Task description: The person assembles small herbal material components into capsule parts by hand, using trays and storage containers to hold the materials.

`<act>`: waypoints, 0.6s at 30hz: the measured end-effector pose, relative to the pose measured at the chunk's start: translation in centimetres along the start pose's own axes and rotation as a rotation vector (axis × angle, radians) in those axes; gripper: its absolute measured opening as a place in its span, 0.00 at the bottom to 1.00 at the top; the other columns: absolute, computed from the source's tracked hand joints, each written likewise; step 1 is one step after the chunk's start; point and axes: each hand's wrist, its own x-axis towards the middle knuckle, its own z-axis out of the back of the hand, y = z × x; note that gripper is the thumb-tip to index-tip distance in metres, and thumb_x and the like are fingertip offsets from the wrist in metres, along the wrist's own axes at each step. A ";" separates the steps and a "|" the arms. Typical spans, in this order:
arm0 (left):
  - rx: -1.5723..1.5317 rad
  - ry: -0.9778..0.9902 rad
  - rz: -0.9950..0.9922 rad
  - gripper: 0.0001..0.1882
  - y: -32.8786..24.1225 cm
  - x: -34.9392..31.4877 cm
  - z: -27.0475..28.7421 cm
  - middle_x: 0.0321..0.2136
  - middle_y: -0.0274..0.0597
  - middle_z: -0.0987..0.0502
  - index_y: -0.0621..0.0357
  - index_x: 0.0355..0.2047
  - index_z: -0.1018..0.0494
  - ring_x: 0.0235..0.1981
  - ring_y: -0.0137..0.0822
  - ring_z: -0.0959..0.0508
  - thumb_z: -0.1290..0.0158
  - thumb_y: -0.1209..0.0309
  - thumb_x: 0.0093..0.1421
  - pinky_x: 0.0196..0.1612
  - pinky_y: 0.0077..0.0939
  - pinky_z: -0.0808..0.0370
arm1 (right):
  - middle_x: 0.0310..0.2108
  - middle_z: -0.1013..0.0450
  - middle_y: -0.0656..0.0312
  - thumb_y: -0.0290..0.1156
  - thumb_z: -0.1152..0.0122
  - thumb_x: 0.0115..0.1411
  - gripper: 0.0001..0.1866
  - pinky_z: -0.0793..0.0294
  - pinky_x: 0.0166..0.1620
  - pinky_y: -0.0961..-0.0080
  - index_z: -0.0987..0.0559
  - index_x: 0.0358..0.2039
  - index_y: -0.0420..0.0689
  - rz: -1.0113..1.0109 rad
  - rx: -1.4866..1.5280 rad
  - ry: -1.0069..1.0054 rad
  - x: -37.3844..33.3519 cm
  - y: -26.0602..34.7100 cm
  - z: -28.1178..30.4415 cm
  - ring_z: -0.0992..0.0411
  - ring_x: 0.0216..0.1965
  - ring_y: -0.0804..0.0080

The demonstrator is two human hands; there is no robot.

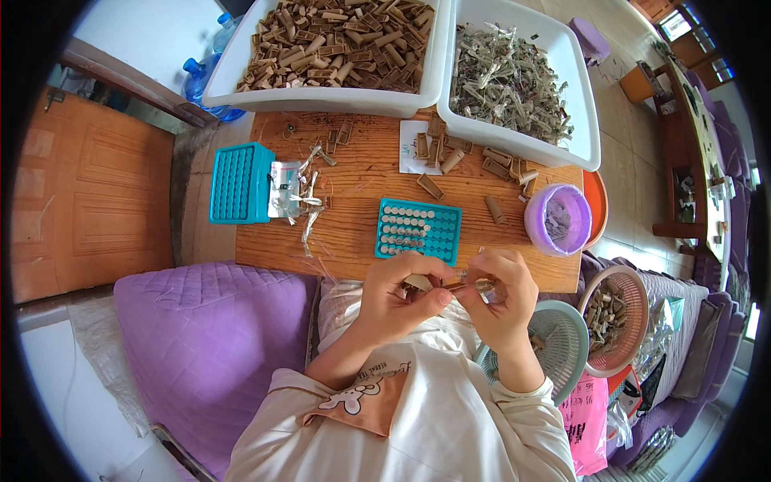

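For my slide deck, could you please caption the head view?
Left hand and right hand hold a small brown tube above a teal tray on a wooden table.

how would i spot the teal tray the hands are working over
Start at the wooden table. Near its front edge, just above both hands, lies a flat teal grid tray, partly filled with pale round pieces. The other teal tray sits at the left edge, thicker, its holes dark.

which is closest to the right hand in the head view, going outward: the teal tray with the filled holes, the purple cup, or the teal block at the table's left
From the right hand:
1. Teal tray with filled holes, just ahead of the hands.
2. Purple cup, ahead on the right, near the table's edge.
3. Teal block, far across on the left.
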 end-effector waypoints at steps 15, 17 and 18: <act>-0.127 -0.001 -0.105 0.17 0.5 0.0 0.7 0.21 0.36 0.31 0.63 0.38 0.34 0.23 0.24 0.31 0.49 0.65 0.52 0.28 0.14 0.34 | 0.27 0.30 0.59 0.16 0.38 0.38 0.13 0.33 0.19 0.86 0.27 0.28 0.38 -0.093 0.079 0.029 0.2 0.7 -0.6 0.32 0.21 0.77; -0.713 0.111 0.094 0.21 0.9 0.2 1.2 0.24 0.35 0.33 0.62 0.43 0.39 0.28 0.24 0.33 0.57 0.58 0.56 0.35 0.16 0.36 | 0.26 0.30 0.59 0.17 0.38 0.38 0.13 0.35 0.19 0.85 0.28 0.28 0.38 -0.116 0.090 0.009 0.1 0.6 -0.7 0.34 0.19 0.78; -0.712 0.108 0.094 0.21 0.8 0.1 0.9 0.24 0.35 0.33 0.62 0.43 0.39 0.28 0.24 0.33 0.57 0.58 0.56 0.35 0.16 0.36 | 0.24 0.31 0.60 0.18 0.37 0.38 0.13 0.37 0.18 0.85 0.28 0.27 0.39 -0.151 0.131 -0.022 -0.1 0.7 -0.9 0.35 0.18 0.78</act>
